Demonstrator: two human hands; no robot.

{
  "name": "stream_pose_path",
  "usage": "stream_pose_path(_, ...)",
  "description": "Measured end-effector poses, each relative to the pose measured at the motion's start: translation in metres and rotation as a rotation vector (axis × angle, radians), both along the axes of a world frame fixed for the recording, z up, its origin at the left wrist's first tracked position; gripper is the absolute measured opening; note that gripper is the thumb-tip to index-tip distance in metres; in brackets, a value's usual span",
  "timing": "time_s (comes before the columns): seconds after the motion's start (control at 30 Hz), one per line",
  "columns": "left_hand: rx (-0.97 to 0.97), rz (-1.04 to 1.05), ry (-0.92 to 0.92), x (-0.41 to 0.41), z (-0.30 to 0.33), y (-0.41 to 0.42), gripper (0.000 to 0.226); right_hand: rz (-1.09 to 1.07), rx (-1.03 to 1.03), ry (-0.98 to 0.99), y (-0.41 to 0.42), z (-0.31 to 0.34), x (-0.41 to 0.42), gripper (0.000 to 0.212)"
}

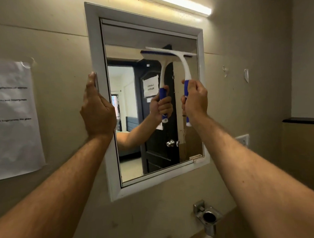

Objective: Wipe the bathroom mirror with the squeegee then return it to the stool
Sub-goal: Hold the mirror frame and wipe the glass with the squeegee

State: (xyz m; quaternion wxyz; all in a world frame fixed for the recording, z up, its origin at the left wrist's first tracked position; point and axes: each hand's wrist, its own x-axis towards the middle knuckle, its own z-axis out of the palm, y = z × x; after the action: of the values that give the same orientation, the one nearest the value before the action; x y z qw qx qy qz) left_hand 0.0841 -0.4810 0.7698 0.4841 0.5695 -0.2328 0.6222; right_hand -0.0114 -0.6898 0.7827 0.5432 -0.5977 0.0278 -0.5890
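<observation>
forearms nearest. right hand point(195, 98) gripped squeegee point(183, 66), blade on upper right of mirror point(151, 104); left hand point(97, 111) curled on its left frame edge. risk: uneven pressure could leave streaks.

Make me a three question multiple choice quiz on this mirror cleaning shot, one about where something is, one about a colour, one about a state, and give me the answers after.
1. Where is the left hand?
A. On the left edge of the mirror frame
B. On the paper sheet
C. On the squeegee blade

2. What colour is the squeegee grip?
A. Red
B. Blue
C. Green

3. What is the state of the squeegee blade?
A. Lying on a stool
B. Hanging from a hook
C. Held near the top of the mirror glass

Answers:
1 A, its fingers wrap the frame's left side.
2 B, blue shows above and below the right hand.
3 C, the blade sits high on the glass, meeting its reflection.
</observation>
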Motion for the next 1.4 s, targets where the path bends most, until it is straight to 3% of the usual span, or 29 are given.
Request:
stream_pose_path(0.1, 0.005, -0.009, -0.020, 0.002, 0.000, 0.000, 0.041, 0.006, -0.001, 0.015, -0.002, 0.005, -0.001, 0.034)
stream_pose_path(0.37, 0.012, 0.001, -0.018, 0.003, 0.000, -0.001, 0.041, -0.003, 0.013, 0.050, -0.009, -0.067, -0.005, 0.036)
stream_pose_path(0.67, 0.019, 0.026, -0.006, 0.006, -0.002, -0.002, 0.042, -0.037, -0.041, 0.034, -0.013, -0.002, -0.005, 0.036)
stream_pose_path(0.97, 0.021, 0.038, 0.003, 0.005, -0.003, -0.002, 0.042, 0.006, 0.035, 0.052, -0.013, -0.088, -0.008, 0.026)
stream_pose_path(1.23, 0.023, 0.016, -0.008, 0.004, -0.003, -0.002, 0.042, 0.005, -0.029, 0.035, -0.013, -0.028, -0.009, 0.037)
stream_pose_path(1.4, 0.018, 0.016, -0.016, 0.004, -0.003, -0.002, 0.042, 0.019, -0.006, 0.082, -0.011, -0.055, -0.001, 0.041)
